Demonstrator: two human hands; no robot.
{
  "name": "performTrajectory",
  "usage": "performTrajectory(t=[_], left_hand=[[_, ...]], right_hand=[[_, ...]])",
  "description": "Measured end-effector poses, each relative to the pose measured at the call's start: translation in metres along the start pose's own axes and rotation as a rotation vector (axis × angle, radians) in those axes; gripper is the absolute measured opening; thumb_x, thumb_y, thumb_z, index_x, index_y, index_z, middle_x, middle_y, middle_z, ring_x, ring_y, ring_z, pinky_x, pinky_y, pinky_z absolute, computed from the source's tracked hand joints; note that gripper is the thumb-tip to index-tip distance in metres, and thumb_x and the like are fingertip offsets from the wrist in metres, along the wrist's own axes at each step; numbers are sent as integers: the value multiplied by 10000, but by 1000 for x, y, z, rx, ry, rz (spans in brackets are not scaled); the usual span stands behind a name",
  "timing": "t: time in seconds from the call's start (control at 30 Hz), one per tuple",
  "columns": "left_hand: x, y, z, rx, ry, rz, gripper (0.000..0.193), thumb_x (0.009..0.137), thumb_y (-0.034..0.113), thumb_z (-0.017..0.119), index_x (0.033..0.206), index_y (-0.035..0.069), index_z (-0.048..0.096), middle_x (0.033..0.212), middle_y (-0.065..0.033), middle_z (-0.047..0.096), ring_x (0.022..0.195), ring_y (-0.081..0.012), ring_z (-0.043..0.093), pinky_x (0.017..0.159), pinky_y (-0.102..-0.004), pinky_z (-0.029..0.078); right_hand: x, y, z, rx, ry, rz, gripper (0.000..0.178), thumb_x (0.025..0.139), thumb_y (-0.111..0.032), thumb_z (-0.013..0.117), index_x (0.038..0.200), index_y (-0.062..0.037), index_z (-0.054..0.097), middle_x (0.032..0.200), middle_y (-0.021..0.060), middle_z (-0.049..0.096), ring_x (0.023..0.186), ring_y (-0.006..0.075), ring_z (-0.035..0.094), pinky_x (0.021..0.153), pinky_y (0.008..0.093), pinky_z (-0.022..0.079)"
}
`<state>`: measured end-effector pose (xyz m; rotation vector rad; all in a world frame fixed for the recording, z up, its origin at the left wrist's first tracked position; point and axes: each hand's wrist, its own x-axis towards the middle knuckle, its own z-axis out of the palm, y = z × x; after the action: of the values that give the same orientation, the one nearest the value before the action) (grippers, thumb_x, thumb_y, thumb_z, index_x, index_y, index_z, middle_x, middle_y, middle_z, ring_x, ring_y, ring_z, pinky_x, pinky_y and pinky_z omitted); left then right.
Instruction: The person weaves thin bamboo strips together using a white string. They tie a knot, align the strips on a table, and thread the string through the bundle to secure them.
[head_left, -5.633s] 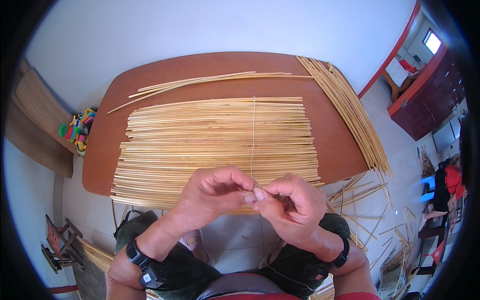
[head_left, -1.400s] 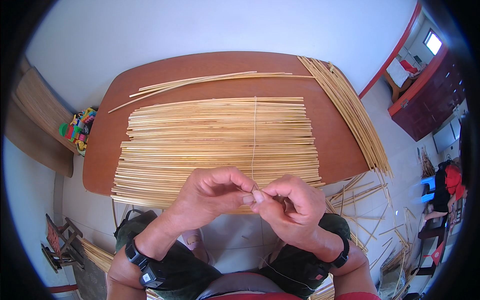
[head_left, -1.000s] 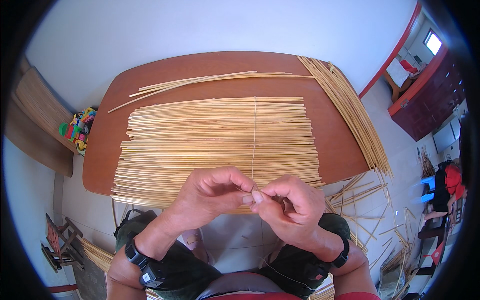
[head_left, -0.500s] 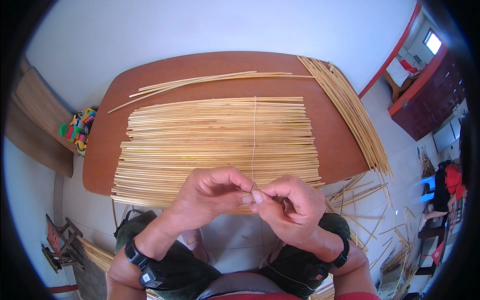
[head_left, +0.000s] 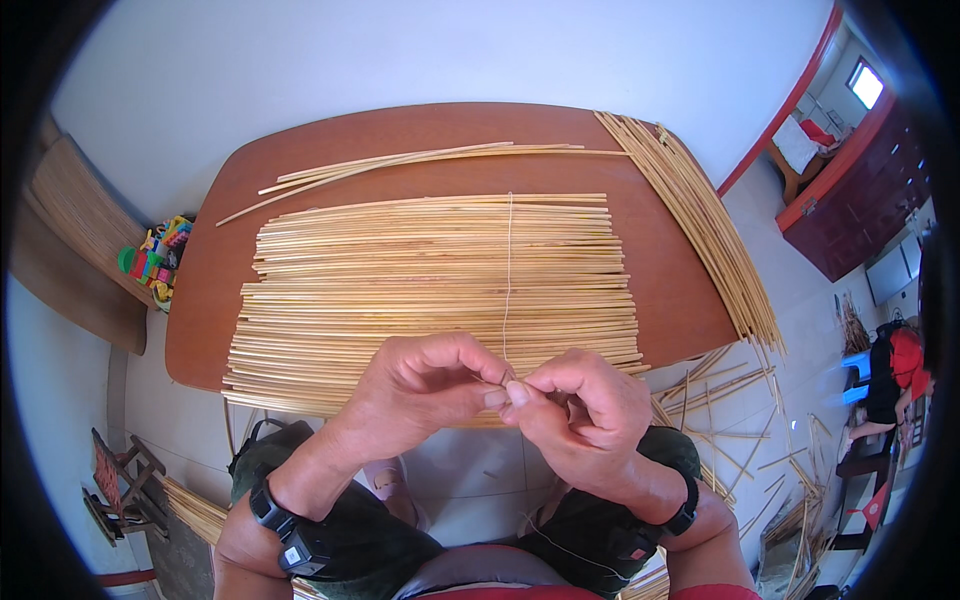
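A mat of straight, straw-coloured stalks [head_left: 400, 270] lies side by side on the brown table [head_left: 690, 310]. A thin white string [head_left: 508, 270] runs across the stalks from the far edge down to my fingers. At the mat's near edge my left hand [head_left: 425, 385] pinches the string between thumb and fingertips. My right hand [head_left: 590, 405] meets it there, thumb and forefinger closed on the same string. The fingertips touch and hide the exact spot where the string is held. More thin string hangs across my right thigh.
A thick bundle of stalks [head_left: 695, 220] lies along the table's right edge, its ends jutting over. A few loose stalks [head_left: 420, 158] rest at the far side. Scattered stalks [head_left: 720, 420] cover the floor at right. A small wooden chair [head_left: 125, 485] stands at left; another person [head_left: 900, 370] is far right.
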<state>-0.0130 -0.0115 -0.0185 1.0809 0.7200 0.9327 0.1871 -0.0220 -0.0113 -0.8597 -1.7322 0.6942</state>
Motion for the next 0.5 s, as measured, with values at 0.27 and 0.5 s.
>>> performTrajectory(t=[0.27,0.5], left_hand=[[0,1,1,-11,-14,3,131,905,-59,705,1026,-9,697,1040,-90,735,963,-131,685,883,-286,556],[0,2,1,-23,-17,1,128,906,-55,706,1026,-10,697,1039,-90,736,958,-130,684,883,-283,555]], right_hand=[[1,1,1,-18,0,-6,124,808,18,754,880,-40,671,728,38,649,547,105,614,493,239,460],[2,-1,0,-16,-5,1,125,812,9,764,870,-46,669,716,36,644,541,106,611,489,241,457]])
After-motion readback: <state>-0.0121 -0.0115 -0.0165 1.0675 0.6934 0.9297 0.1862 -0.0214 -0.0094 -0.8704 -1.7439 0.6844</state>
